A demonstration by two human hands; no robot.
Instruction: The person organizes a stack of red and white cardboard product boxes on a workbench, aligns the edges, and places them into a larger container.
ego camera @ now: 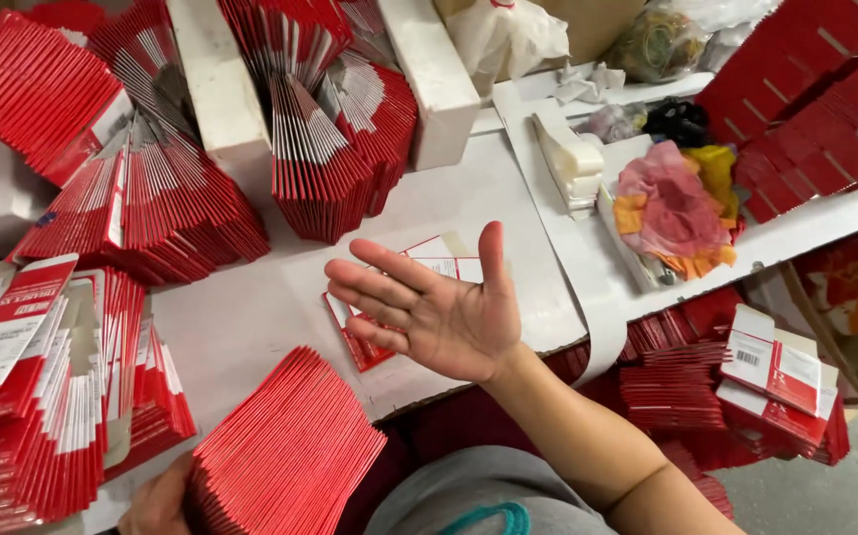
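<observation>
My right hand (439, 307) hovers palm-up and open over the white table (251, 317), fingers spread, holding nothing. Just beneath it lies a small pile of flat red and white cartons (429, 256). My left hand (157, 503) is at the bottom edge, gripping the underside of a thick fanned stack of flat red cartons (290, 446) that rests on the table's near edge. Most of that hand is hidden by the stack.
Fanned piles of flat red cartons (152, 198) crowd the left and back of the table, with white blocks (216, 89) between them. Stacks (33, 396) stand at the near left. A bundle of coloured rags (672, 208) lies right, more cartons (771, 372) below.
</observation>
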